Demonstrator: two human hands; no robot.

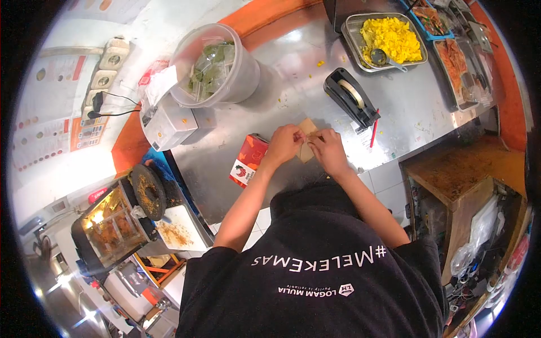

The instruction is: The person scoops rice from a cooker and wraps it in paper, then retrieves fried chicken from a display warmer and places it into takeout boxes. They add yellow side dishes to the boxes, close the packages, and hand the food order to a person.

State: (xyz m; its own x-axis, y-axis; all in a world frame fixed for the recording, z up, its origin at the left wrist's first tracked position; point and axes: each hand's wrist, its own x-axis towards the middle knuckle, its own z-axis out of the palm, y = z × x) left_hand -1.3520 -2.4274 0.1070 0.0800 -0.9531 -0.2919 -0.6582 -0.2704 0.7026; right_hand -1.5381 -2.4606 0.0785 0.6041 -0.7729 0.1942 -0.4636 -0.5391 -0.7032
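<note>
My left hand (285, 143) and my right hand (330, 151) meet over the steel table (293, 84). Between them lies a small flat brown piece (307, 154), paper or card, set at a slant. Fingers of both hands pinch together at its upper part; a tiny pinkish bit shows there, too small to name. Just left of my left hand lies a red and orange printed box (249, 159), partly covered by that hand. A black tape dispenser (350, 97) with a roll of tape stands beyond my right hand, and a red pen (373, 130) lies beside it.
A clear bucket (246, 76) of green leaves and packets stands at the back left, beside a white machine (169, 125). A metal tray (372, 69) of yellow food with a ladle (389, 59) is at the back right, near other food trays. A wooden cabinet (451, 174) stands right.
</note>
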